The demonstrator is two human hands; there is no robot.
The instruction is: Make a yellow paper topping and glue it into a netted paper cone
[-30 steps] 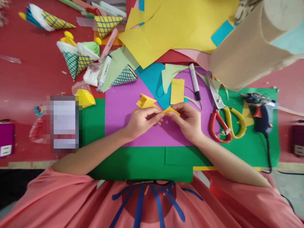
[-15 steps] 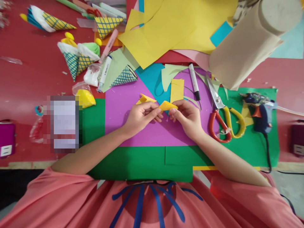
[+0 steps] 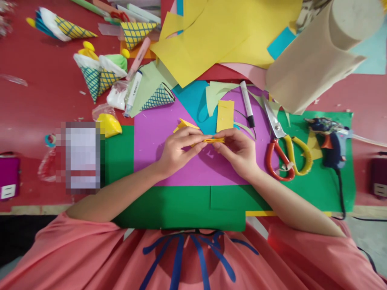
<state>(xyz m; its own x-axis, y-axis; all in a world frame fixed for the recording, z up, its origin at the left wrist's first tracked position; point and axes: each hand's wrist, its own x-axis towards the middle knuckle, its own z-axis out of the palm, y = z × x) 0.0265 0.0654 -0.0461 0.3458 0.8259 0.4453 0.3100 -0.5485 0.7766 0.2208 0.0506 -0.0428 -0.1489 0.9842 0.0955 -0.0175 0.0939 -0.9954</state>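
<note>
Between both hands is a small folded yellow paper [image 3: 214, 140], seen edge-on with its layers showing. My left hand [image 3: 179, 150] pinches its left end between thumb and fingers. At the other end, my right hand [image 3: 236, 150] grips it the same way. Just behind my left fingers lies another folded yellow paper piece [image 3: 185, 124], partly hidden by the hand. A flat yellow paper rectangle [image 3: 225, 115] rests beyond my right fingers. Under the hands spreads a purple sheet [image 3: 193, 174] on green sheets [image 3: 178, 205].
Scissors [image 3: 279, 139] and a glue gun [image 3: 331, 141] lie to the right. A cream roll [image 3: 314, 60] stands behind them. Patterned paper cones [image 3: 159, 98], a marker [image 3: 248, 104] and a bag of yellow material [image 3: 109, 124] lie around. Large yellow sheets [image 3: 211, 36] cover the back.
The folded yellow paper has been turned from showing a flat face to edge-on. My left fingers have moved over its top, and both hands have shifted their pinch.
</note>
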